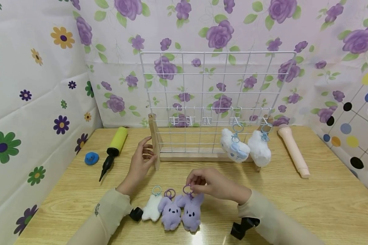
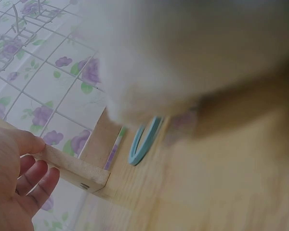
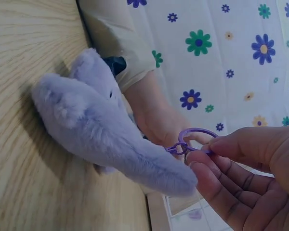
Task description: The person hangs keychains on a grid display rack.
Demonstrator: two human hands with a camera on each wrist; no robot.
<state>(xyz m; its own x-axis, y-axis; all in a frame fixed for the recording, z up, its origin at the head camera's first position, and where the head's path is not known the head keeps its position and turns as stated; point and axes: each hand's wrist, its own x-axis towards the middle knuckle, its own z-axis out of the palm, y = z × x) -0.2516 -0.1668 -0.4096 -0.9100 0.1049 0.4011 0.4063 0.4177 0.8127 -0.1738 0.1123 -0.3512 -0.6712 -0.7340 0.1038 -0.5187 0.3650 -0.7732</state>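
The purple bunny (image 1: 191,214) was at the near middle of the bench (image 1: 325,211), right of a second purple bunny (image 1: 171,216); whether its underside touched the wood could not be told. The right hand (image 1: 213,183) pinched its purple ring (image 3: 198,129) between thumb and fingertips. The left hand (image 1: 141,160) held the rack's left wooden post (image 1: 155,139), thumb against the wood and fingers curved.

A small dark mark (image 1: 97,209) on the left sleeve (image 1: 113,204) looked like lettering but was too small to read. Another dark mark (image 2: 85,186) near the post's lower end could not be made out.

A white plush toy (image 1: 152,208) with a teal ring lay just beside the second bunny, near the left wrist. A strip of bench separated these three toys from the wooden foot (image 1: 196,157) of the white wire rack (image 1: 217,52). White hooks (image 1: 207,120) hung along the grid; toward its right end hung two white plush toys (image 1: 259,148) on blue rings. Bench also stretched between the right hand and a pale pink tube (image 1: 293,149) on the far right. A blue duck (image 1: 91,158) and a yellow pump (image 1: 119,140) stood near the left edge, where flowered cloth (image 1: 46,112) met the bench.
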